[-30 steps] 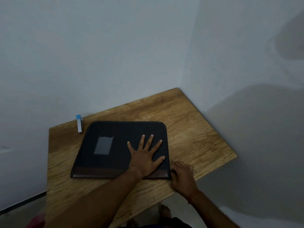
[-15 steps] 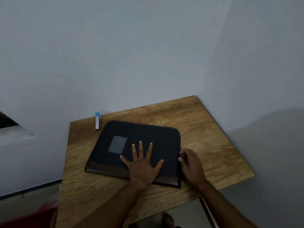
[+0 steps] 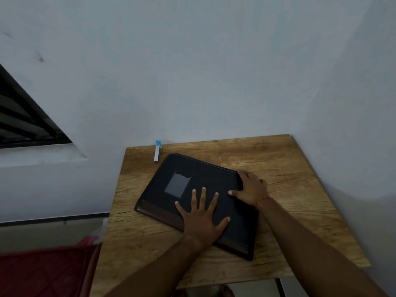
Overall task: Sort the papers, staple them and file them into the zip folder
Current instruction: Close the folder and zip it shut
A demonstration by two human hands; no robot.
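Travelling up the right-hand edge of the black fabric zip folder [image 3: 205, 181] with the right hand [image 3: 249, 188]: starting a second ago at the near right corner, passing the middle of that edge half a second ago, now arriving at the far right corner. Curling the fingers over that corner and laying the thumb [image 3: 234, 192] on the cover, instead of resting beside the folder. Turning the head leftward too, bringing a dark barred window [image 3: 21, 125] and a red quilted cloth [image 3: 42, 273] into the left of the view.
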